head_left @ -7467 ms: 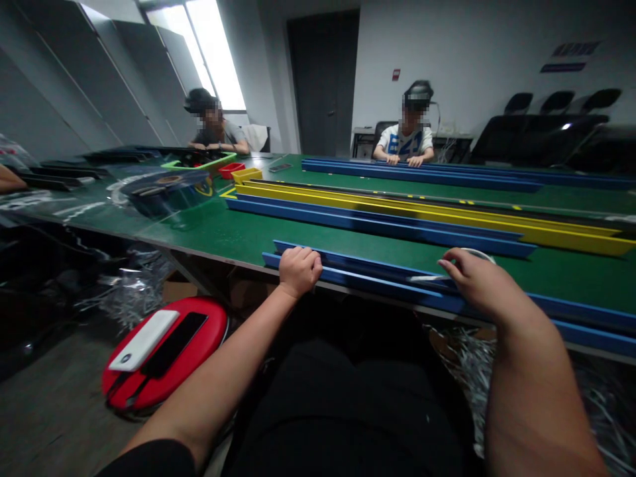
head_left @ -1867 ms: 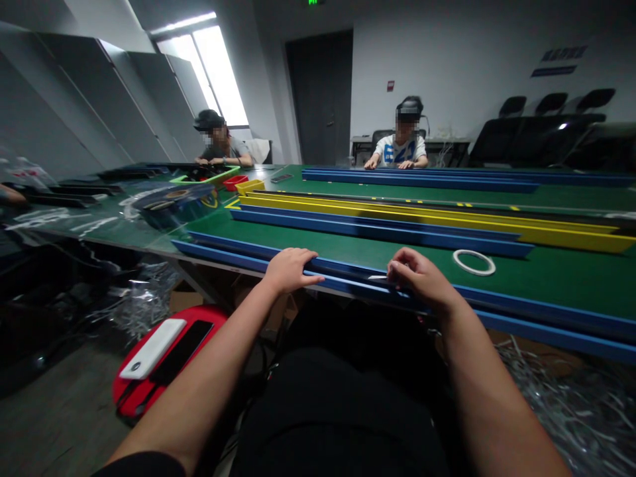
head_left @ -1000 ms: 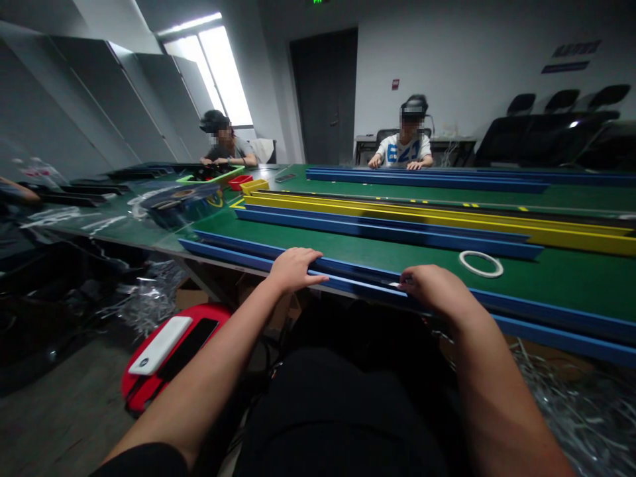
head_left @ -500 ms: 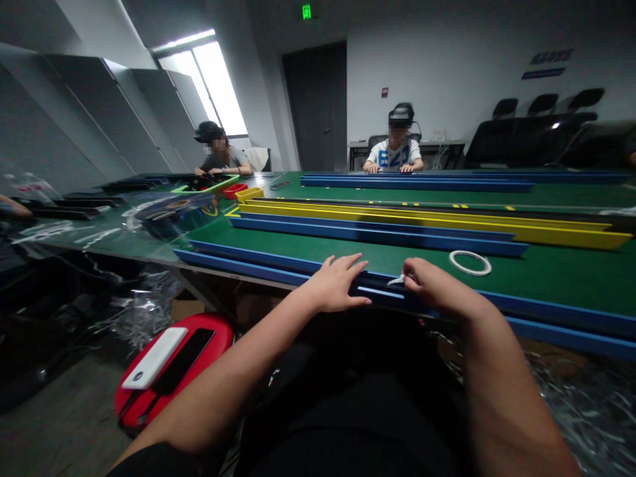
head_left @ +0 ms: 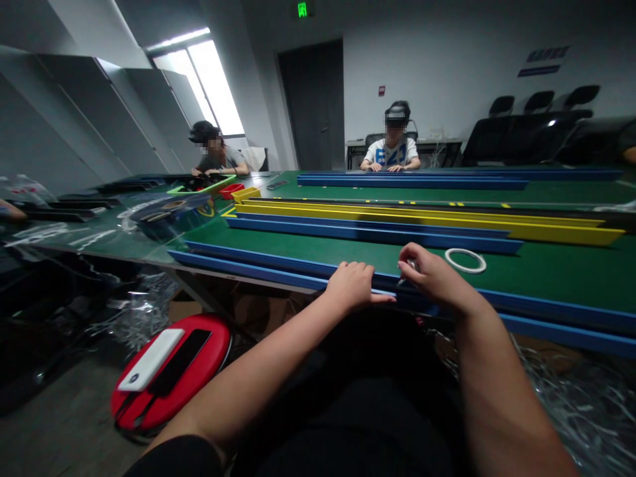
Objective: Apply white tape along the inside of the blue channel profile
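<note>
A long blue rail (head_left: 258, 262) lies along the near edge of the green table (head_left: 546, 275). My left hand (head_left: 354, 286) rests on the rail with its fingers curled over it and the thumb stretched toward the right. Just right of it, my right hand (head_left: 432, 275) is raised a little above the rail, thumb and fingers pinched on a thin whitish strip (head_left: 405, 277) that runs down to the rail. A white tape ring (head_left: 465, 260) lies flat on the table behind my right hand.
More blue rails (head_left: 372, 233) and a yellow rail (head_left: 422, 218) lie across the table. Two people sit at the far side. Small colored bins (head_left: 238, 192) stand at the left. A red stool (head_left: 171, 371) holding two devices is on the floor. Shredded plastic (head_left: 571, 411) lies at the lower right.
My left hand slid right along the rail and now sits next to my right hand. My right hand lifted off the rail, pulling the whitish strip upward.
</note>
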